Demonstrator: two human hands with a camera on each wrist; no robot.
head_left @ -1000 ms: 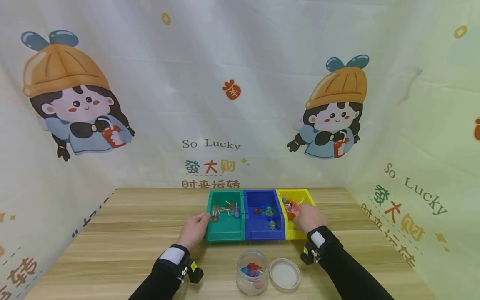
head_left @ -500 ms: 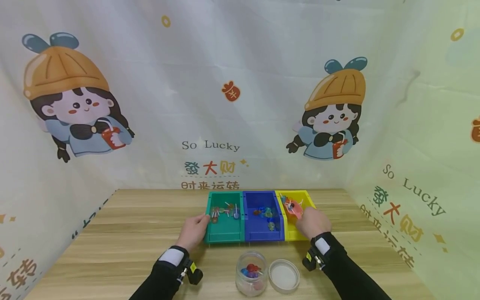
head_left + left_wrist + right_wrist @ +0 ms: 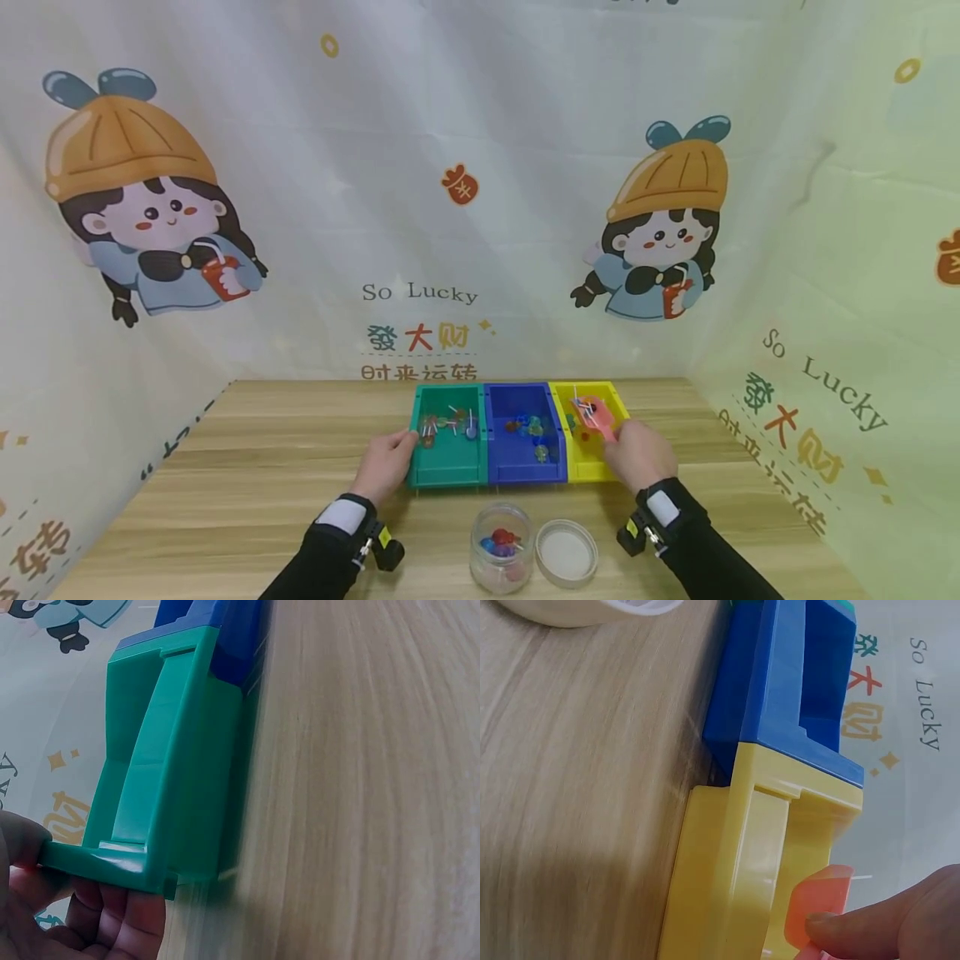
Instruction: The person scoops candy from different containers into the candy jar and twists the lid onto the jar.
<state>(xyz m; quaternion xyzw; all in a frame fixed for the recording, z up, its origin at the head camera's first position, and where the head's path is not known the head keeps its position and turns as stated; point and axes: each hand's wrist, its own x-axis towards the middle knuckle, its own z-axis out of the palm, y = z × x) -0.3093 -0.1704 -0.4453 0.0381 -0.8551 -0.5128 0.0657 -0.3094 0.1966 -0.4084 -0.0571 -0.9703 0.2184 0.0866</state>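
My left hand (image 3: 386, 467) pinches the left rim of a green bin (image 3: 450, 477), thumb on one side of the wall and fingers on the other; the left wrist view shows the grip closely. In the yellow bin's (image 3: 619, 403) opening, my right hand (image 3: 642, 456) holds a small coral-pink scoop (image 3: 598, 422) by its handle. Small candies with white sticks, like mini lollipops, lie in the scoop. Beneath it, a few colourful pieces remain visible in the yellow bin. The right wrist view shows the thumb pressed on the scoop (image 3: 821, 898).
Between the green and yellow bins sits a blue bin (image 3: 525, 472) with several small coloured pieces. Lollipops (image 3: 452, 422) lie in the green one. Nearer me stand a clear jar (image 3: 502, 575) partly filled with coloured candies and its round white lid (image 3: 567, 553). A printed curtain (image 3: 525, 233) hangs behind.
My right hand has drawn the scoop up and back to the right, out of the pieces in the yellow bin, with lollipops in it. The left hand keeps its hold on the green bin.
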